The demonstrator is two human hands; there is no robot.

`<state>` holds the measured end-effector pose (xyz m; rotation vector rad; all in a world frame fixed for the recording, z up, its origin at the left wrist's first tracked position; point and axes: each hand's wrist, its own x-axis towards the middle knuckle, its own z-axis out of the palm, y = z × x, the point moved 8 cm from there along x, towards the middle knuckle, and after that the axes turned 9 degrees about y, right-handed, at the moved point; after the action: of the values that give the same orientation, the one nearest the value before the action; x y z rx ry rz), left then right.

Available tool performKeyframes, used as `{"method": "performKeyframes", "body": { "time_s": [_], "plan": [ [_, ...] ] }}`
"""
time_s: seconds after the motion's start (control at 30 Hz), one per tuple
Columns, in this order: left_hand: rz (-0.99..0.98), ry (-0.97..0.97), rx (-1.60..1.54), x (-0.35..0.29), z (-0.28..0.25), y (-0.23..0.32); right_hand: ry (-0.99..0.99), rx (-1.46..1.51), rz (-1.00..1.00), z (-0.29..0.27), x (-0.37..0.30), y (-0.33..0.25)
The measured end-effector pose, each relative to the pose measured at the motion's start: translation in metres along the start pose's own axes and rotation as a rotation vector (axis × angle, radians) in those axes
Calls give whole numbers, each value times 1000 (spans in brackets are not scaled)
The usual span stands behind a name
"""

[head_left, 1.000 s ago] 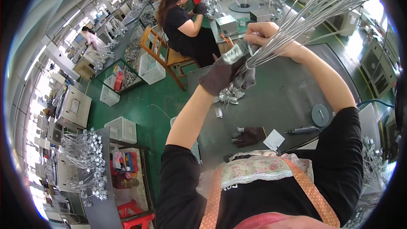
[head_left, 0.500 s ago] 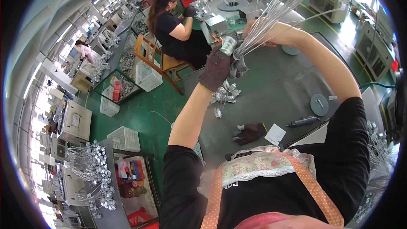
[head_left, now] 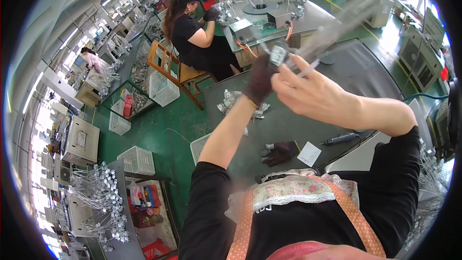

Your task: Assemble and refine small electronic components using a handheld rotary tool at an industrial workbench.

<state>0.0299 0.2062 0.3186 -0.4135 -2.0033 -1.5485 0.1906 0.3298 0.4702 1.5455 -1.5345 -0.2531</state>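
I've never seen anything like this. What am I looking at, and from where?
No machine does the handling here: these are a person's own two hands, all seen from one camera worn on the head, looking down. The left hand, in a dark glove, grips a bundle of thin, blurred wires. The bare right hand is close beside it; whether it holds anything is unclear. On the grey table lie small metal parts, another dark glove, a white card and a handheld tool.

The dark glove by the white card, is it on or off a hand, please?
Off: the dark glove lies on the table, apart from the bare right hand.
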Motion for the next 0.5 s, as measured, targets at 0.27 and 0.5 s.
{"method": "performKeyframes", "body": {
  "time_s": [0.27,0.5],
  "plan": [
    [-278,-158,-171,-35,45,46,-283,452,91,40,5,26],
    [-27,-141,-118,-36,49,36,-334,659,43,42,17,20]
  ]
}}
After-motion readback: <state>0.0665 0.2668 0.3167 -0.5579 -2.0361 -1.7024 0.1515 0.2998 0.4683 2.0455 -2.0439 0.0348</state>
